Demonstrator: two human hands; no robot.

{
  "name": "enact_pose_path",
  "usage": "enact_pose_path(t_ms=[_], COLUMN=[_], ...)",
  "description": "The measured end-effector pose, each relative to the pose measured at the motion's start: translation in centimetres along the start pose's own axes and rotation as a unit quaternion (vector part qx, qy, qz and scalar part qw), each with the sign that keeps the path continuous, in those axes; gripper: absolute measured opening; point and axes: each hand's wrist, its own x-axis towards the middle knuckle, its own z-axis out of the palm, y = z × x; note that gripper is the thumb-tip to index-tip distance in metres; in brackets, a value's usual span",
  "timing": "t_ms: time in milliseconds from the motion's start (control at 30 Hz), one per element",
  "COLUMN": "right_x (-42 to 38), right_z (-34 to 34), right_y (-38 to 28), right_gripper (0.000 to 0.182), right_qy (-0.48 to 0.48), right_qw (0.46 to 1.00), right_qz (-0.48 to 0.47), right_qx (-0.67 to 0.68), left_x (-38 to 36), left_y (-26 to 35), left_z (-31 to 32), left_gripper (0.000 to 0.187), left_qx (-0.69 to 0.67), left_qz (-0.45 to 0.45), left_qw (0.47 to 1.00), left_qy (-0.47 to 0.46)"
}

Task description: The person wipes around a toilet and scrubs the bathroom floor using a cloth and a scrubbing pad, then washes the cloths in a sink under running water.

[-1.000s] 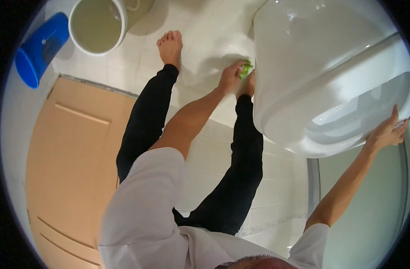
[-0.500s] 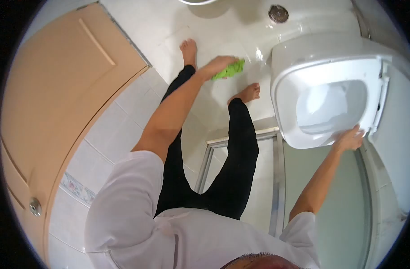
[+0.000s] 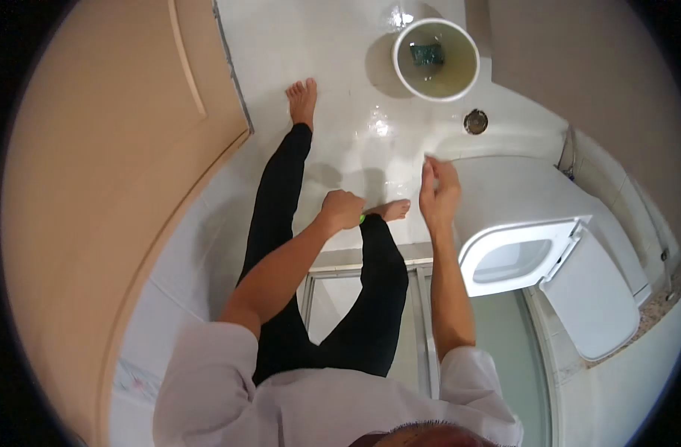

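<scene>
- Green cloth (image 3: 362,218) is balled in your left hand (image 3: 342,209), fist clamped on it, only a sliver showing near your foot.
- Your right hand (image 3: 438,191) hangs empty, fingers apart, just left of the toilet (image 3: 513,257), whose lid is up.
- Judging by this, you're between wipes; next reach needs a stable stance.
- Open wet floor (image 3: 370,127) lies far, toward the bucket (image 3: 435,59); door (image 3: 94,186) crowds the left.

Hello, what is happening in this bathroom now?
A person stands barefoot on a wet tiled floor. The left hand is closed around a green cloth, mostly hidden in the fist. The right hand is raised, empty, beside the toilet, whose lid is up. A bucket stands ahead.
</scene>
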Motion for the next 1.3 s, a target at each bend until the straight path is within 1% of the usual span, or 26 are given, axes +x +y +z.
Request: enact_pose_path(t_ms=[33,100,133,167,233,267,300,333,400,433,467,533,633,667,767,833,867,900,1000,1033,1100,1133,1200,1233,1267,1300], right_x=[3.2,11.1,14.7,18.4,24.4,27.3,29.6,31.3,33.1,33.7,34.2,34.6,34.0,33.4,31.4,29.8,29.0,28.4,26.7,26.5,27.1,27.2,28.4,28.8,29.3,28.8], right_z=[2.1,5.5,7.0,8.9,12.5,14.5,15.9,16.8,18.4,19.1,19.4,19.8,19.7,19.5,17.9,16.8,16.5,16.1,15.6,15.4,15.7,16.0,16.7,16.4,16.2,15.5], right_y=[0.1,-1.6,-0.7,0.8,4.5,7.2,10.5,12.7,15.8,16.9,17.9,19.3,20.0,19.8,18.6,17.2,16.3,15.9,16.0,16.3,17.5,18.1,19.0,15.6,12.2,10.2], right_gripper=[0.019,0.023,0.027,0.028,0.027,0.029,0.03,0.03,0.03,0.03,0.03,0.03,0.031,0.031,0.031,0.032,0.032,0.032,0.033,0.033,0.034,0.034,0.035,0.035,0.037,0.037], right_qy=[0.007,0.048,0.016,-0.003,0.002,0.007,0.009,0.021,0.039,0.045,0.055,0.055,0.035,0.023,-0.021,-0.056,-0.079,-0.098,-0.165,-0.183,-0.211,-0.225,-0.224,-0.217,-0.161,-0.159], right_qw=[0.999,0.997,0.999,1.0,0.982,0.953,0.899,0.853,0.816,0.812,0.81,0.82,0.859,0.877,0.915,0.921,0.92,0.917,0.893,0.881,0.849,0.828,0.801,0.886,0.937,0.933], right_qz=[-0.029,-0.068,-0.025,0.019,0.152,0.299,0.436,0.515,0.561,0.566,0.568,0.559,0.511,0.479,0.352,0.266,0.224,0.184,0.075,0.039,-0.035,-0.072,-0.128,0.022,0.16,0.183], right_qx=[-0.028,-0.004,-0.023,-0.02,-0.111,-0.044,0.025,0.082,0.133,0.136,0.137,0.111,0.016,-0.032,-0.194,-0.277,-0.312,-0.34,-0.412,-0.434,-0.484,-0.509,-0.54,-0.409,-0.265,-0.264], left_x=[0.4,0.0,0.0,0.4,1.1,1.4,1.8,2.1,2.4,1.8,1.8,2.1,2.6,2.5,2.8,3.3,3.7,4.6,6.6,5.1,5.2,5.5,5.7,5.9,6.2,6.8], left_y=[-1.0,-2.0,-2.2,-2.5,-2.8,-2.8,-2.8,-2.8,-2.9,-2.9,-2.7,-1.9,-1.2,-1.4,-1.5,-1.2,-1.1,-0.9,-0.8,-1.3,-1.9,-1.9,-2.2,-2.3,-2.3,-2.6], left_z=[-1.1,-3.2,-4.6,-6.4,-9.3,-10.4,-11.4,-12.0,-13.1,-14.1,-14.8,-14.5,-13.9,-14.6,-16.5,-16.3,-15.6,-13.8,-9.5,-13.4,-17.1,-17.4,-17.3,-17.2,-16.7,-15.6], left_gripper=[0.029,0.026,0.026,0.024,0.021,0.019,0.019,0.018,0.017,0.018,0.019,0.022,0.022,0.022,0.021,0.021,0.021,0.02,0.02,0.021,0.022,0.022,0.022,0.022,0.022,0.023], left_qx=[-0.008,-0.018,-0.028,-0.061,-0.115,-0.139,-0.145,-0.148,-0.151,-0.159,-0.141,-0.175,-0.182,-0.184,-0.216,-0.201,-0.2,-0.167,-0.182,-0.192,-0.186,-0.168,-0.172,-0.173,-0.198,-0.197], left_qz=[0.009,-0.001,0.008,0.029,0.056,0.061,0.065,0.064,0.058,0.055,0.036,0.025,0.048,0.054,0.083,0.057,0.062,0.07,0.047,0.041,0.037,0.032,0.018,0.011,-0.003,-0.02], left_qw=[1.0,1.0,1.0,0.998,0.99,0.985,0.983,0.981,0.979,0.98,0.984,0.978,0.976,0.976,0.971,0.975,0.975,0.975,0.951,0.966,0.974,0.98,0.975,0.972,0.961,0.957], left_qy=[-0.004,-0.001,-0.006,0.009,0.052,0.078,0.092,0.104,0.123,0.11,0.099,0.114,0.108,0.107,0.056,0.076,0.079,0.131,0.244,0.171,0.123,0.104,0.141,0.16,0.194,0.213])
